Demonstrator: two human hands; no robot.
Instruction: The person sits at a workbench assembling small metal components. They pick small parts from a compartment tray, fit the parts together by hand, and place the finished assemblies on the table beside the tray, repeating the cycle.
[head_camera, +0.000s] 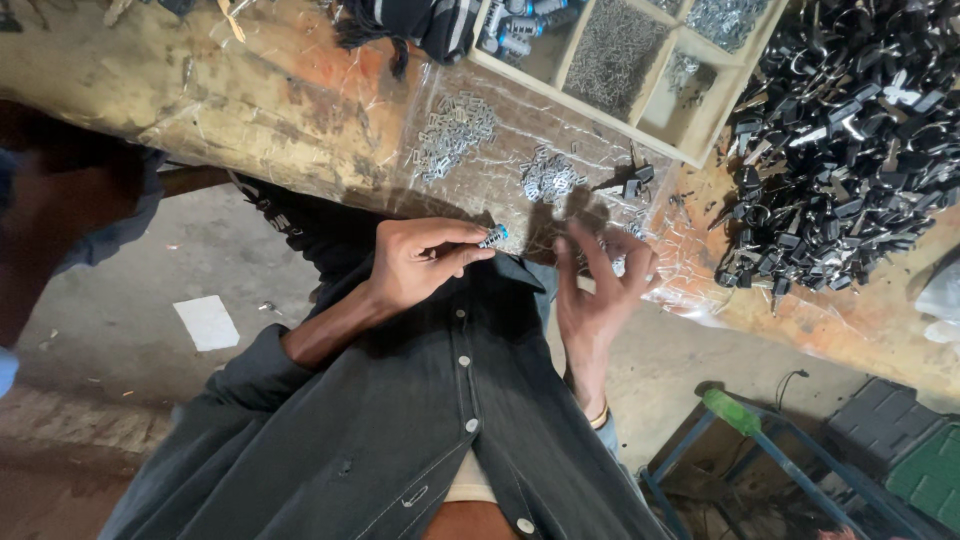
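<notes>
Left hand (420, 262) pinching small metal part with blue tip (494, 236) at edge of surface (300, 110). Right hand (598, 290) spread open, holding nothing, near little pile of metal clips (550, 178). Better to keep pinch firm, part level, close over plastic sheet (480, 160).

In the fingertips of my left hand (420, 262) I pinch a small silvery metal part with a bright blue end (494, 237), held level just over the edge of the plastic-covered wooden bench. My right hand (597, 290) is spread open with nothing in it, fingers raised beside a loose scatter of small grey metal clips (549, 178) lying on the clear sheet.
</notes>
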